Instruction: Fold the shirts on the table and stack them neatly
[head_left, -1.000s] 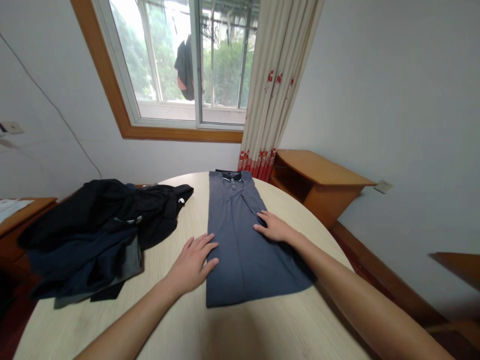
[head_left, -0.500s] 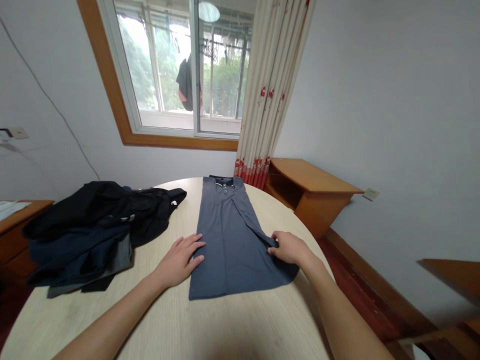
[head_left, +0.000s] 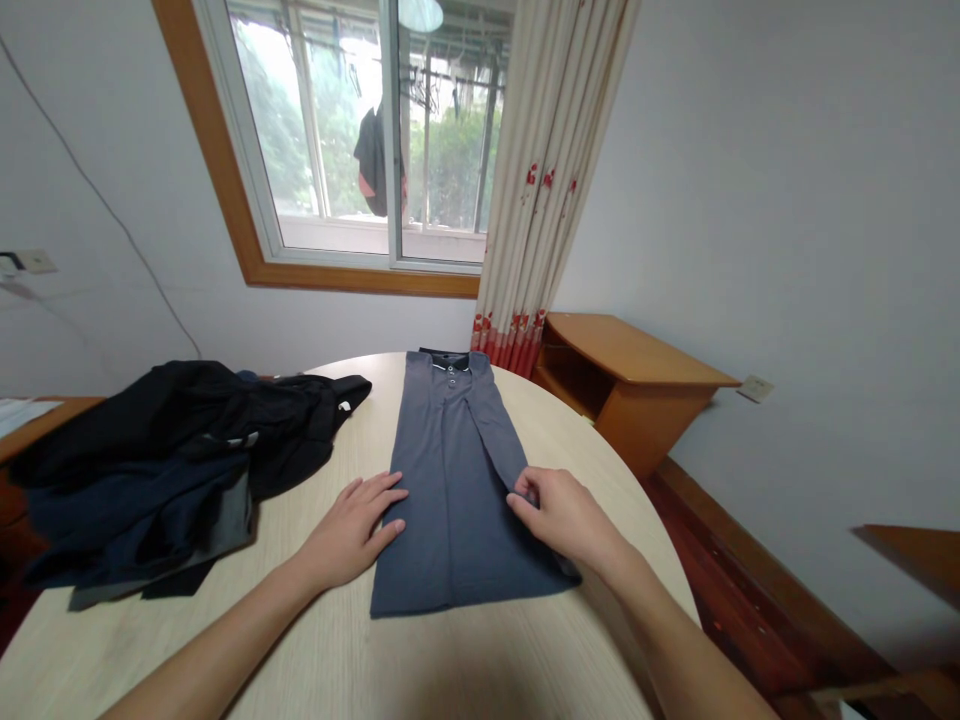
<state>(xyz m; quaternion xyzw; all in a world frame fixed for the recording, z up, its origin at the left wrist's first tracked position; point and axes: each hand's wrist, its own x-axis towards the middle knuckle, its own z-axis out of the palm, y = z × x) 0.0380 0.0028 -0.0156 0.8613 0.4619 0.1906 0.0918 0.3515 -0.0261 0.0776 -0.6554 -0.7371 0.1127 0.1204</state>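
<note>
A grey polo shirt (head_left: 457, 510) lies on the round table, its dark collar and buttons at the far end and its hem toward me. Its right side is folded inward over the body. My left hand (head_left: 352, 530) rests flat with fingers spread on the shirt's left edge, palm partly on the tabletop. Thumb and fingers of my right hand (head_left: 566, 510) pinch the folded right edge of the shirt, about midway down its lower half. The fabric inside that pinch is mostly hidden.
A heap of black and navy clothes (head_left: 172, 450) covers the left part of the pale wooden table (head_left: 300, 660). Beyond the table's right edge stands a wooden cabinet (head_left: 637, 355). A patterned curtain (head_left: 551, 180) hangs beside the window.
My right hand has drawn the shirt's right edge inward to the left, narrowing the lower part. My left hand stays on the left edge. The view has shifted slightly.
</note>
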